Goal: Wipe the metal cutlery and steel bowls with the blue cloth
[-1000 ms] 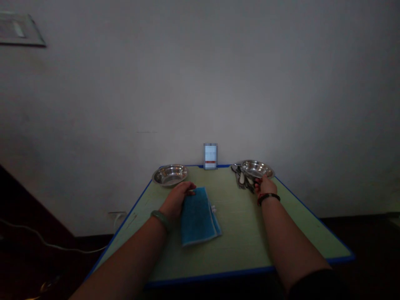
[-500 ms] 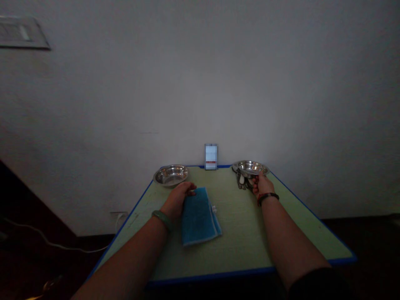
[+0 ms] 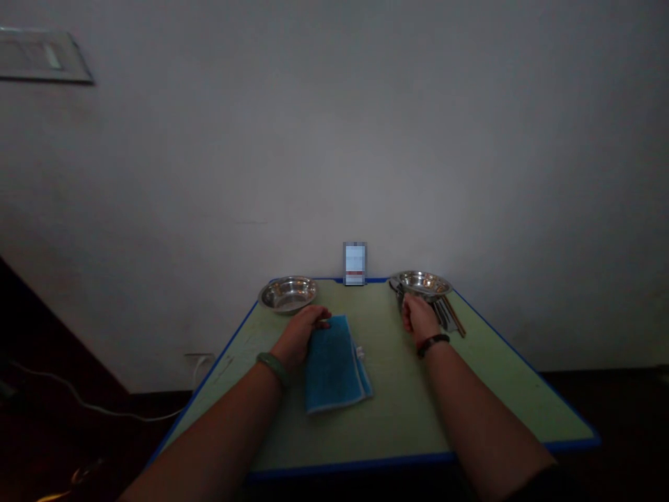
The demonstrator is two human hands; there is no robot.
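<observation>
Left hand's fingers [image 3: 320, 318] lie flat and relaxed, not clenched, tips just at the top left corner of a folded blue cloth [image 3: 336, 366] on the bench. Right hand's fingers [image 3: 410, 312] are curled up against the near side of a steel bowl [image 3: 421, 283]; contact looks likely, but can't tell if they're really gripping it. Left hand [image 3: 299, 337] has a green bangle [image 3: 272, 369] on the wrist, right hand [image 3: 419, 322] a dark bead bracelet [image 3: 433, 342]. Steel bowl sits at the far right corner, with a bundle of cutlery [image 3: 448, 314] just beside it on the right, chopsticks and metal handles partly hidden by the hand and bowl. A second steel bowl [image 3: 288, 294] sits at the far left corner, just past the left hand. Between the bowls, a blurred upright card [image 3: 355, 264] stands at the back edge against the wall. Bench [image 3: 397, 418] has a pale green top with blue edging. Behind it is a plain grey wall [image 3: 334, 139], with a white cable [image 3: 99, 410] running low on the dark floor at left.
</observation>
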